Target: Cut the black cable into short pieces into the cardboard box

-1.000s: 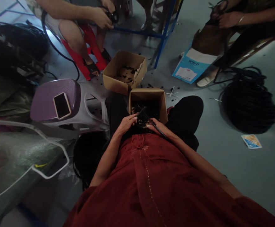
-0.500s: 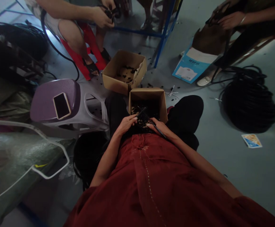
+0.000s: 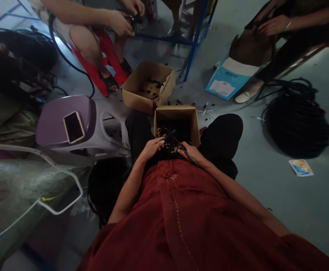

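Between my knees stands an open cardboard box [image 3: 194, 124] with small black pieces lying inside. Over its near edge, my left hand [image 3: 153, 147] is closed on a thin black strip [image 3: 169, 134] that points up and right. My right hand [image 3: 189, 151] is closed around a black rod-like tool [image 3: 192, 159], whose far end reaches toward the strip. The tips come close together above the box; whether they touch I cannot tell. Dark pieces below blend with both held things.
Another cardboard box [image 3: 137, 98] sits just beyond. A phone [image 3: 74, 127] lies on a purple stool [image 3: 51, 120] at left. Two people work ahead, one by a blue box [image 3: 223, 81]. A black coil [image 3: 298, 124] is at right, a white bent bar [image 3: 68, 171] at left.
The tool in my right hand has shifted slightly, and its tip now stands a little apart from the strip. The people's hands ahead have moved a little.
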{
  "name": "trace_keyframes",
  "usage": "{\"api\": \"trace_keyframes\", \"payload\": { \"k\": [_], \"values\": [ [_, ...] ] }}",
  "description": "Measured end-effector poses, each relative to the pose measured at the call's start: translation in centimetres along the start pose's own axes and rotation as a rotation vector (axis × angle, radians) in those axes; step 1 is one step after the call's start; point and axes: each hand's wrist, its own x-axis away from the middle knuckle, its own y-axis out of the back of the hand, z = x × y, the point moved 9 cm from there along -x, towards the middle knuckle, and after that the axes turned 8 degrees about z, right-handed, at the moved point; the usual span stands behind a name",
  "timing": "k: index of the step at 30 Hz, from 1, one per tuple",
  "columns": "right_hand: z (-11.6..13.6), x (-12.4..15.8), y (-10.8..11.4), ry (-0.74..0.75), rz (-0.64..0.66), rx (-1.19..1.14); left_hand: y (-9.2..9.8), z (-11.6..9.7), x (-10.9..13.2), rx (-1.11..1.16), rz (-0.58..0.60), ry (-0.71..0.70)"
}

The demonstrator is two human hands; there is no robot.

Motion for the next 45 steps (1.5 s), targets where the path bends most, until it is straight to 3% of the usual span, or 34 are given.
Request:
{"api": "trace_keyframes", "payload": {
  "k": [18, 27, 36, 45],
  "values": [
    [-1.3, -0.3, -0.4, -0.079, -0.005, 0.003, -0.1, 0.7, -0.6, -0.037, 0.018, 0.008],
    [-0.3, -0.4, -0.1, -0.013, 0.030, -0.048, -0.4, 1.2, -0.7, -0.116, 0.044, 0.057],
    [-0.5, -0.3, -0.3, -0.048, 0.029, -0.007, -0.8, 0.3, -0.4, -0.090, 0.055, 0.057],
    [-1.5, -0.5, -0.6, -0.085, -0.006, 0.015, -0.7, 0.6, -0.6, -0.105, 0.039, 0.045]
  ]
}}
